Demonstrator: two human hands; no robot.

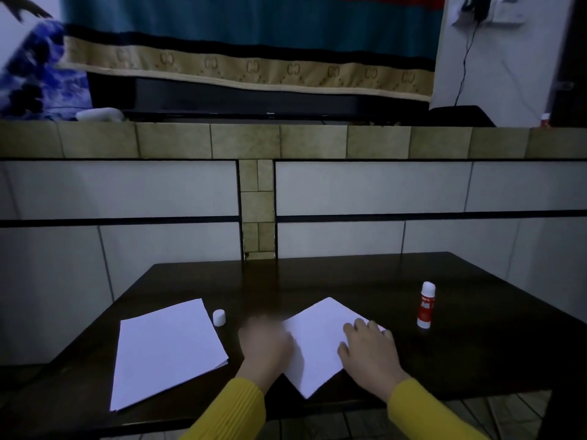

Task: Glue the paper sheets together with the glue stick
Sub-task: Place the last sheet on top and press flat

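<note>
Both hands are down on the sheet (pixel 313 344) in the middle of the table (pixel 476 354); it is lying turned like a diamond, one corner pointing at the person, near the front edge. The right hand (pixel 370 352) is resting flat on the sheet's right side, fingers spread and fairly straight, pressing rather than gripping. The left hand (pixel 265 342) is sitting at the sheet's left edge and is smeared with motion; I cannot tell how its fingers are lying, nor whether it is pinching anything.

The stack (pixel 168 352) is lying well apart to the left, more white paper, several sheets by the look of its edge; the cap (pixel 219 317) is standing just beside its far right corner; the glue (pixel 425 305) is standing upright on the right, uncapped, near the sheet but not touching it.

My reading: the hands are smoothing paper down, so this looks like the pressing stage; whether it is one sheet or two already joined, I cannot say.

Handling, as a judgement: the paper is going to be light, thin and floppy; it is likely to slide on that glossy dark top, so one flat palm pinning it is wise; lifting is best done at a corner or free edge with a light pinch, since it creases easily. The glue is small, rigid and top-heavy; taking it round the red barrel is the safe hold, for a nudge could be tipping it over.
</note>
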